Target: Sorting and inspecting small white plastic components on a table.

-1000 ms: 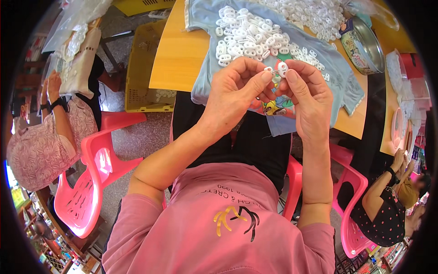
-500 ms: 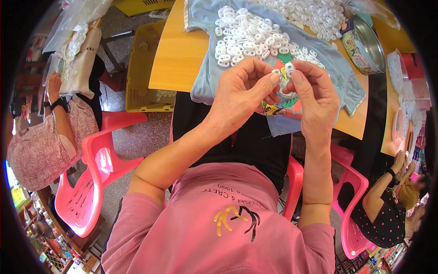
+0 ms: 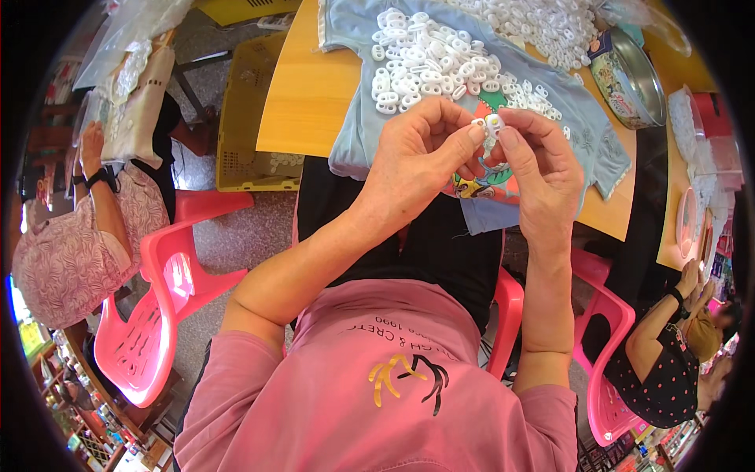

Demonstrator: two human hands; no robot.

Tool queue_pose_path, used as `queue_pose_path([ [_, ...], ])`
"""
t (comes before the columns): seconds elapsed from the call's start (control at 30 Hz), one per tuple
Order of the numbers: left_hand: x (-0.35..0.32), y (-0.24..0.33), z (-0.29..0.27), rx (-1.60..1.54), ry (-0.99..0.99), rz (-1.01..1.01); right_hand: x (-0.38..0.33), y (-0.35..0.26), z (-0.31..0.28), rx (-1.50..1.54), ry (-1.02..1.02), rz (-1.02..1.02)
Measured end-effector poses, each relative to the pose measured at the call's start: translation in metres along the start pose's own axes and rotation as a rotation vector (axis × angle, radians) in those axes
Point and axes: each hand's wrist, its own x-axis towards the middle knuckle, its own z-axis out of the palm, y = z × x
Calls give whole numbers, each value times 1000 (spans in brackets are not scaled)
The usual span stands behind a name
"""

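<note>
My left hand pinches a small white plastic piece between thumb and forefinger. Facing it, my right hand grips a white oval two-holed plastic piece by its edge. The two pieces meet or nearly meet; whether they are joined I cannot tell. Beyond my hands, a heap of similar white two-holed pieces lies on a light blue printed shirt spread over the table. Smaller white pieces lie just past my fingertips.
The wooden table also bears a larger white heap at the back and a round metal tin on the right. A yellow crate stands to the left. Pink chairs flank me. People sit at both sides.
The piece in my right hand has shifted slightly left and down, closer to the one in my left hand, and has turned. Both arms stay in nearly the same place.
</note>
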Motion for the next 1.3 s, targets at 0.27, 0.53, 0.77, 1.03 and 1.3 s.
queue_pose_path([
  [0.27,0,2,-2,-42,10,-45,-2,6,4,5,7,-35],
  [0.53,2,-8,-3,-23,-9,-33,-6,15,4,-49,22,-73],
  [0.77,0,-21,-11,94,-69,199,-7,4,2,309,-34,142],
  [1.03,-8,-8,-18,186,-359,346,-18,-5,15,628,-205,306],
  [1.3,-17,-9,-26,67,-335,485,-26,-9,42,719,-221,231],
])
